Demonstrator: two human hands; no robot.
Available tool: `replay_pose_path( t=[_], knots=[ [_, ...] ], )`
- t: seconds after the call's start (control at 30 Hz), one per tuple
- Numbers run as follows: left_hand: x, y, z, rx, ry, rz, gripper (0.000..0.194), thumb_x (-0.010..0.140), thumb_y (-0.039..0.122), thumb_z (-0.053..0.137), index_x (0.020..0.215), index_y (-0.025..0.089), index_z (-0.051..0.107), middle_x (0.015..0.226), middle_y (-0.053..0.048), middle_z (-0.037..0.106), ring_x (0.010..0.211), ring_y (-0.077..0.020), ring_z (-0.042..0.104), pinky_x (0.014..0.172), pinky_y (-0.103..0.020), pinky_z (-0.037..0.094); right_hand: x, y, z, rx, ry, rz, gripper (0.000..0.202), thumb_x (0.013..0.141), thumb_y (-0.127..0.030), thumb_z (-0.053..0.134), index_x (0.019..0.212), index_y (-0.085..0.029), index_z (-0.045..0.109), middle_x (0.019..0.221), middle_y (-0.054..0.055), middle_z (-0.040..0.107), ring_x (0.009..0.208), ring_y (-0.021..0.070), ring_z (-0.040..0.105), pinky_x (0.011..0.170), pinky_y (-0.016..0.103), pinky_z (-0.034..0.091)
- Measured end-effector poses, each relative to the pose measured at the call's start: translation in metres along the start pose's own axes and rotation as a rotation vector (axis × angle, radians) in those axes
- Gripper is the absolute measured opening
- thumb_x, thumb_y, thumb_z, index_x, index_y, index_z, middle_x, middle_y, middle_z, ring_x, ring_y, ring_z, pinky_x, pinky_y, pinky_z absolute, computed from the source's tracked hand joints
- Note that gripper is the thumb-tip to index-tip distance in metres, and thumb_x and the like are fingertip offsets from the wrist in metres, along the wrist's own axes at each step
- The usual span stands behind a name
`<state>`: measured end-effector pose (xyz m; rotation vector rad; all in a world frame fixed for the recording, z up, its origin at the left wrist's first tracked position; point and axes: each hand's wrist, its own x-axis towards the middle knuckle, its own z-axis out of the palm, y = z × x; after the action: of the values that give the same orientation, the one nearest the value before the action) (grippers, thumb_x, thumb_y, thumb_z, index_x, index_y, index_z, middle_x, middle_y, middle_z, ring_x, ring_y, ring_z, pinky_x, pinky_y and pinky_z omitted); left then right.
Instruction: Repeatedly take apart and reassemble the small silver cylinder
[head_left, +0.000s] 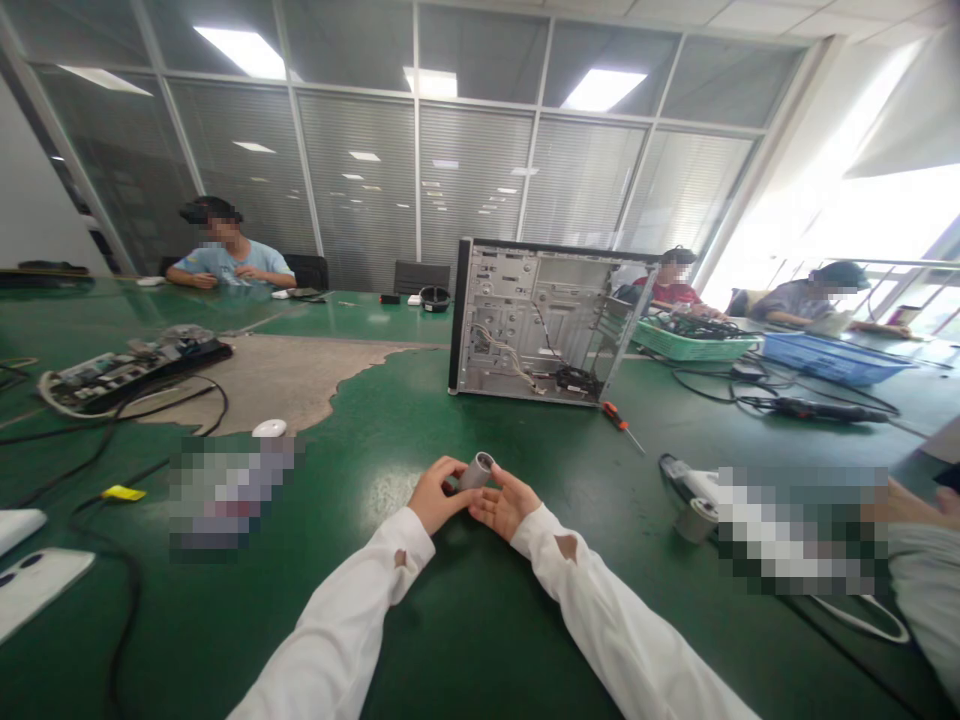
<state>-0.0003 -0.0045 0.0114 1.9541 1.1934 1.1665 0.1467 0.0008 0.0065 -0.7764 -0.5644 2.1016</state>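
Note:
A small grey metal cylinder (476, 472) is held tilted over the green table (450, 620), its round end facing up. My left hand (437, 494) grips it from the left, thumb across its lower part. From the right, my right hand (508, 502) touches the cylinder near its top with a fingertip, the other fingers curled beneath. Beyond both hands stands an open computer case (544, 325) with cables inside. An orange and black screwdriver (616, 417) lies by the case's lower right corner.
Left are a circuit assembly (135, 370), black cables and a white phone (41, 590). Right are another metal cylinder (697, 520), a power strip (780, 520), a green basket (694, 343), a blue basket (832, 360) and a person's arm (926, 570). Other people sit across the table.

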Motion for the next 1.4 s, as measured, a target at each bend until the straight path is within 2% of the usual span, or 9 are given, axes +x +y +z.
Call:
replay_pose_path(
  t=[0.2, 0.43, 0.63, 0.93, 1.3, 1.4],
  knots=[
    [-0.0003, 0.001, 0.0005, -0.028, -0.009, -0.033, 0.026, 0.063, 0.032, 0.059, 0.084, 0.017, 0.056, 0.083, -0.003, 0.054, 0.078, -0.0154, 0.05, 0.06, -0.023, 0.041, -0.0036, -0.0027, 0.0052, -0.035, -0.007, 0.038, 0.037, 0.076, -0.045, 0.04, 0.095, -0.014, 0.048, 0.058, 0.004, 0.055, 0.051, 0.0111, 0.054, 0.054, 0.024, 0.045],
    [-0.001, -0.0003, 0.0014, -0.089, -0.028, -0.076, 0.032, 0.063, 0.027, 0.058, 0.094, 0.019, 0.054, 0.093, -0.005, 0.057, 0.084, -0.0169, 0.052, 0.064, -0.025, 0.041, -0.005, -0.005, 0.0051, -0.023, -0.054, 0.051, 0.041, 0.077, -0.048, 0.034, 0.109, -0.024, 0.04, 0.058, 0.002, 0.056, 0.051, 0.0108, 0.053, 0.053, 0.024, 0.042],
    [-0.0015, 0.0015, 0.001, -0.096, -0.03, -0.087, 0.033, 0.062, 0.026, 0.059, 0.094, 0.019, 0.054, 0.093, -0.004, 0.058, 0.085, -0.0174, 0.052, 0.065, -0.025, 0.041, -0.005, -0.0071, 0.0045, -0.025, -0.066, 0.07, 0.041, 0.075, -0.051, 0.036, 0.105, -0.023, 0.043, 0.056, 0.001, 0.056, 0.049, 0.0111, 0.052, 0.053, 0.026, 0.041],
    [-0.0019, 0.0027, 0.0013, -0.096, -0.05, -0.112, 0.03, 0.062, 0.032, 0.059, 0.088, 0.018, 0.057, 0.084, -0.003, 0.06, 0.08, -0.0172, 0.054, 0.066, -0.026, 0.041, -0.0024, -0.0061, -0.0012, -0.009, -0.11, 0.074, 0.048, 0.072, -0.059, 0.032, 0.099, -0.021, 0.045, 0.055, 0.002, 0.058, 0.047, 0.0113, 0.051, 0.055, 0.028, 0.04],
    [-0.0016, 0.0037, 0.0004, -0.106, -0.073, -0.119, 0.029, 0.065, 0.036, 0.056, 0.086, 0.017, 0.057, 0.077, -0.002, 0.06, 0.074, -0.0159, 0.054, 0.064, -0.025, 0.041, -0.0017, -0.0052, -0.003, 0.006, -0.105, 0.061, 0.046, 0.073, -0.059, 0.031, 0.092, -0.02, 0.047, 0.053, 0.001, 0.056, 0.045, 0.0108, 0.049, 0.053, 0.028, 0.039],
    [-0.0016, 0.0016, 0.0009, -0.112, -0.065, -0.108, 0.028, 0.067, 0.036, 0.054, 0.087, 0.017, 0.055, 0.079, -0.003, 0.059, 0.075, -0.0155, 0.054, 0.064, -0.024, 0.041, -0.0019, -0.0049, -0.003, 0.017, -0.096, 0.071, 0.04, 0.073, -0.056, 0.034, 0.089, -0.021, 0.046, 0.054, 0.001, 0.057, 0.046, 0.0112, 0.051, 0.055, 0.028, 0.04]
  ],
)
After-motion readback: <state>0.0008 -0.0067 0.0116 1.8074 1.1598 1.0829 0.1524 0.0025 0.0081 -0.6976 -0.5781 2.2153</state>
